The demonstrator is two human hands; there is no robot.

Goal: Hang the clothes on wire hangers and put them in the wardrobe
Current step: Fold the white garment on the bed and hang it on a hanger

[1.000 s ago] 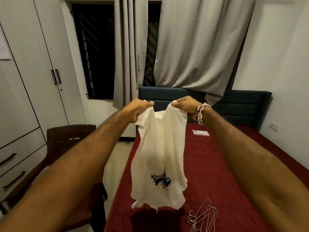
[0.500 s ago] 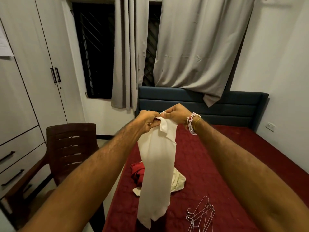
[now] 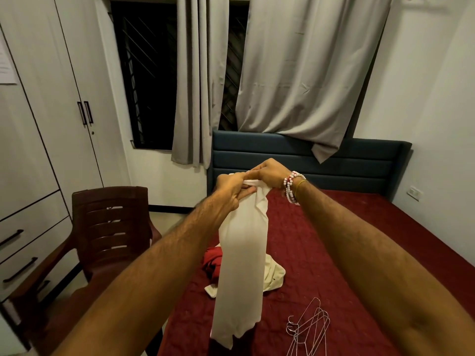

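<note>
Clutching white shirt [image 3: 241, 253] top, L grip [image 3: 231, 187], R grip [image 3: 270, 173] clenched on it, wardrobe note [image 3: 6, 65] prob. illegible

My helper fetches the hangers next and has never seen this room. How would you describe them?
Find the bed with the dark red cover. On its near end, right of the hanging white shirt, lies a bunch of wire hangers. They alone are thin metal; the heap behind is cloth.

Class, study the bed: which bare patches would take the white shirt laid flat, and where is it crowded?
Freest: the red bedspread between the blue headboard and the right forearm, out to the wall. Crowded: the near left, where the clothes pile lies behind the hanging white shirt, and the wire hangers near the foot.
</note>
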